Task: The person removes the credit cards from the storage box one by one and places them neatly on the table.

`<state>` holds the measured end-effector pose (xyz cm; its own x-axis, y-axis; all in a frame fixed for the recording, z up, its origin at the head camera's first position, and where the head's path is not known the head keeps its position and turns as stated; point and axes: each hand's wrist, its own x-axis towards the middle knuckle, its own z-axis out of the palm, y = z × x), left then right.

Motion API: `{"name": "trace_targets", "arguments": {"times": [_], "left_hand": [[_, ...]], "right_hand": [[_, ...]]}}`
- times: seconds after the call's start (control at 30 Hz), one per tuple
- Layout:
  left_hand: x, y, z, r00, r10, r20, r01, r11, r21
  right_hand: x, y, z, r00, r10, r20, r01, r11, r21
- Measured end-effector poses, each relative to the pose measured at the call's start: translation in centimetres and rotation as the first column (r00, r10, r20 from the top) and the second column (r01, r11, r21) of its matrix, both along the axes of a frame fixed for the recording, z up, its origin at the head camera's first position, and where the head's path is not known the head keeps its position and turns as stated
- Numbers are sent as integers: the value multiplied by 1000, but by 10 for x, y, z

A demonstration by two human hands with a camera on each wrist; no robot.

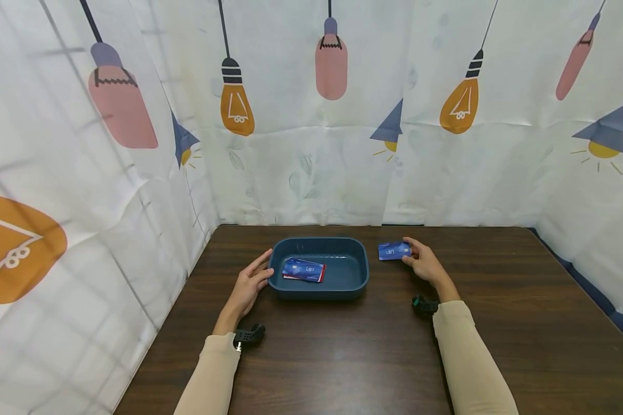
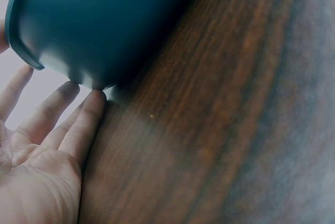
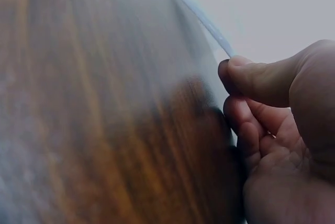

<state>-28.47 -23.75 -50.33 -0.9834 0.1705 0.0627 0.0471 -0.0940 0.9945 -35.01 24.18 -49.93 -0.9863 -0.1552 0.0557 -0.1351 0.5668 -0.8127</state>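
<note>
A blue plastic card (image 1: 393,251) marked VIP is pinched between the thumb and fingers of my right hand (image 1: 424,263), to the right of the tray. The right wrist view shows the card (image 3: 207,24) edge-on, low over the table. My left hand (image 1: 249,286) touches the left end of a dark blue rectangular tray (image 1: 342,294), fingers extended along its wall and rim. In the left wrist view the fingertips (image 2: 94,98) meet the tray's outer wall (image 2: 99,25) near its base. Inside the tray, at its left, lies a blue card (image 1: 303,269) over a red-edged one.
The brown wood-grain table (image 1: 332,357) reaches back to a white curtain (image 1: 270,184) printed with lamps and bulbs. More curtain hangs along the left and right sides. Black wrist cameras (image 1: 250,334) are strapped to both wrists.
</note>
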Motion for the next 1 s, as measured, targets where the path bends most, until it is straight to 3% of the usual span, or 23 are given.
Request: {"name": "trace_targets", "arguments": {"times": [0.53, 1.0], "left_hand": [[1, 1, -1, 1000, 4, 18, -3, 1000, -22], [1, -1, 1, 1000, -1, 11, 1, 1000, -11]], "right_hand": [[-3, 3, 1, 998, 38, 55, -42, 997, 70], [-23, 2, 6, 995, 64, 80, -72, 993, 94]]}}
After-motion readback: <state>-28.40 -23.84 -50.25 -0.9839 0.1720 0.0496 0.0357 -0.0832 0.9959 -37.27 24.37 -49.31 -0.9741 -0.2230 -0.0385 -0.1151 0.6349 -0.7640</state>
